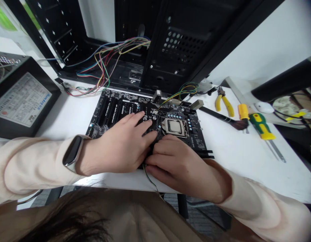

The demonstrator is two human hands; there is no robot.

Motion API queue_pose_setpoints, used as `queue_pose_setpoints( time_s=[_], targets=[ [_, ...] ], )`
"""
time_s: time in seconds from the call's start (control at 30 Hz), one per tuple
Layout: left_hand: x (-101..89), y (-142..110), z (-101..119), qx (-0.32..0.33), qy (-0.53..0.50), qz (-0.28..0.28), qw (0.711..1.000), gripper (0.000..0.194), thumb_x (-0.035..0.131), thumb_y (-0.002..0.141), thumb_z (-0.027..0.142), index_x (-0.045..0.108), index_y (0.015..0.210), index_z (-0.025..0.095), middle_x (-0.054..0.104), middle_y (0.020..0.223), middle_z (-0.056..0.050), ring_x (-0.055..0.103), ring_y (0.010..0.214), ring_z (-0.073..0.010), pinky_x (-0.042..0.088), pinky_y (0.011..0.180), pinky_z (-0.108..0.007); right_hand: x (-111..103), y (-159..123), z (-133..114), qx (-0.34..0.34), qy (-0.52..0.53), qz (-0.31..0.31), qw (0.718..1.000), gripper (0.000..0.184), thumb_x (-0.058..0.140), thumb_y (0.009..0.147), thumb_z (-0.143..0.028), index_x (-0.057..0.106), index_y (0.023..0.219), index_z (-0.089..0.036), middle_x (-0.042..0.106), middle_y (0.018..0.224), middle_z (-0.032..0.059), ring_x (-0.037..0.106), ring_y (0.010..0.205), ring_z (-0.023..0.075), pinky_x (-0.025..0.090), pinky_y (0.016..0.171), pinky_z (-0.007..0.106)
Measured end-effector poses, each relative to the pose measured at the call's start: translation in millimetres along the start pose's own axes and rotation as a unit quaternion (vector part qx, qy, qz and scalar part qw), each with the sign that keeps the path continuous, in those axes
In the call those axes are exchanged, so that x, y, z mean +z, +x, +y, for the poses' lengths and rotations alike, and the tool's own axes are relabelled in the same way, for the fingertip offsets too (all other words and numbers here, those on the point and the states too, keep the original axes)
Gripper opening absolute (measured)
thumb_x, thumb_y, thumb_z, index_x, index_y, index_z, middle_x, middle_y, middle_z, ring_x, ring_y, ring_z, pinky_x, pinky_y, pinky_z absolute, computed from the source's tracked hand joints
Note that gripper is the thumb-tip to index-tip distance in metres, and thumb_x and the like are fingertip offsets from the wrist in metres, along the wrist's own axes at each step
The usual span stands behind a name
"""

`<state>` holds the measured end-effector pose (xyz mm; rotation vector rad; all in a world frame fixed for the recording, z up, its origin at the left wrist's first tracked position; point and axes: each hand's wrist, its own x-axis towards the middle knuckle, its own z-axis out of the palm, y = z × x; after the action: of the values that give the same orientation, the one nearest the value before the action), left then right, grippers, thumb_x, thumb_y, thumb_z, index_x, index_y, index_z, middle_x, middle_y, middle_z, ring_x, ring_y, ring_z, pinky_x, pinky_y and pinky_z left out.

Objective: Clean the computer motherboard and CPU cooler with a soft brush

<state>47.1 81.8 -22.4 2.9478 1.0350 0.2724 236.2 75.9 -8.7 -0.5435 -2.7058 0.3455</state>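
A black motherboard lies flat on the white table, with a processor in its metal socket frame. My left hand rests across the middle of the board, fingers stretched out and apart, its thumb hidden. Close beside it, my right hand is closed at the board's front edge, fingers curled into a pinch. From between the hands a thin green and yellow cable runs down over the table edge. It comes out at my right fingertips, whose exact grip on it is hidden.
An open black computer case stands behind the board, with loose coloured wires hanging out. At left sits a power supply. On the right lie yellow-handled pliers, a brush and a green and yellow screwdriver.
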Motion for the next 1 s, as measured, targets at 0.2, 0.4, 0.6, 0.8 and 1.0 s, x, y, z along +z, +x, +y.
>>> queue_pose_setpoints(
  time_s=[0.2,0.4,0.6,0.8,1.0],
  targets=[
    [0.0,0.0,0.0,0.001,0.001,0.012,1.000,0.027,0.049,0.088,0.027,0.066,0.105,0.014,0.064,0.116,-0.014,0.053,0.120,-0.0332,0.039,0.106,-0.053,0.0,-0.7,-0.5,0.000,-0.009,-0.001,1.000,0.030,0.049,0.094,-0.019,0.066,0.070,-0.016,0.060,0.068,0.0033,0.050,0.068,0.0143,0.040,0.065,0.030],
    [0.2,0.7,0.6,0.003,0.006,0.006,1.000,0.031,0.044,0.090,0.027,0.065,0.107,0.013,0.064,0.116,-0.015,0.053,0.120,-0.0333,0.038,0.106,-0.053,0.9,-0.2,0.1,-0.002,-0.005,0.000,1.000,0.028,0.051,0.092,-0.017,0.065,0.068,-0.015,0.059,0.067,0.0026,0.050,0.067,0.0141,0.038,0.065,0.030],
    [0.2,0.7,0.3,0.004,0.000,0.009,1.000,0.027,0.045,0.090,0.027,0.066,0.101,0.014,0.065,0.114,-0.014,0.053,0.120,-0.0325,0.038,0.106,-0.053,1.8,-0.8,0.9,-0.006,-0.003,0.008,1.000,0.029,0.050,0.093,-0.018,0.065,0.069,-0.016,0.059,0.067,0.0026,0.050,0.067,0.0140,0.039,0.065,0.030],
    [0.7,-0.5,0.1,-0.003,-0.012,0.003,1.000,0.027,0.047,0.089,0.027,0.065,0.105,0.014,0.064,0.117,-0.014,0.052,0.123,-0.0336,0.038,0.107,-0.054,1.6,-1.5,0.6,0.002,-0.001,0.011,1.000,0.028,0.050,0.094,-0.019,0.068,0.072,-0.016,0.061,0.068,0.0034,0.051,0.069,0.0147,0.040,0.066,0.030],
    [1.6,-0.8,0.2,-0.005,-0.018,0.007,1.000,0.031,0.043,0.090,0.028,0.065,0.106,0.012,0.063,0.117,-0.015,0.052,0.123,-0.0345,0.038,0.106,-0.055,1.6,-1.3,0.9,-0.013,-0.002,0.010,1.000,0.028,0.051,0.093,-0.019,0.066,0.070,-0.015,0.059,0.068,0.0028,0.050,0.068,0.0143,0.038,0.066,0.030]
  ],
)
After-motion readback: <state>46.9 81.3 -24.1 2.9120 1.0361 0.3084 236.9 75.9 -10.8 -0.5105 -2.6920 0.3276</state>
